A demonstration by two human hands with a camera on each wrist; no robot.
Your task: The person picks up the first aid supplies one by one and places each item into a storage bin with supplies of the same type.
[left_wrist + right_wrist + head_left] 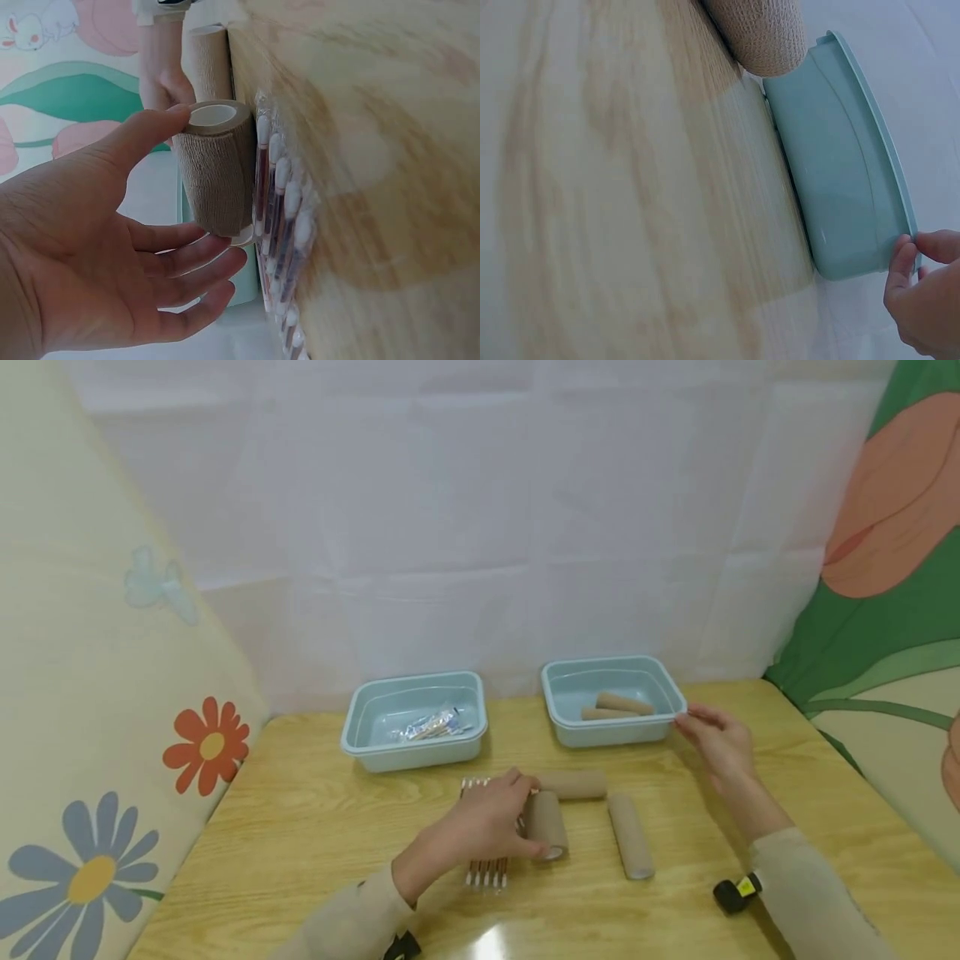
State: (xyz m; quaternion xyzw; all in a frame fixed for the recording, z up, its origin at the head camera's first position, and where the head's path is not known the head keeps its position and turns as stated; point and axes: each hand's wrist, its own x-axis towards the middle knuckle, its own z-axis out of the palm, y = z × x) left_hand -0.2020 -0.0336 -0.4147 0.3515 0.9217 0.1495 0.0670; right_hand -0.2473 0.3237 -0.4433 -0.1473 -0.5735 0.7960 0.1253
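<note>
My left hand (489,820) holds a tan elastic bandage roll (547,827) by its two ends, thumb on the near end and index fingertip at the far one, as the left wrist view shows. Under that hand lies a clear pack of cotton swabs (279,187) with dark reddish-brown sticks. My right hand (720,745) pinches the front right corner of the right blue plastic basin (832,172) between thumb and fingers. Inside that basin are two bandage rolls (624,703).
One more bandage roll (577,784) lies crosswise behind the held one, and another roll (631,837) lies to its right. The left blue basin (420,760) contains small clear packets with swabs (435,725). A white cloth (450,527) hangs behind the wooden table (300,860).
</note>
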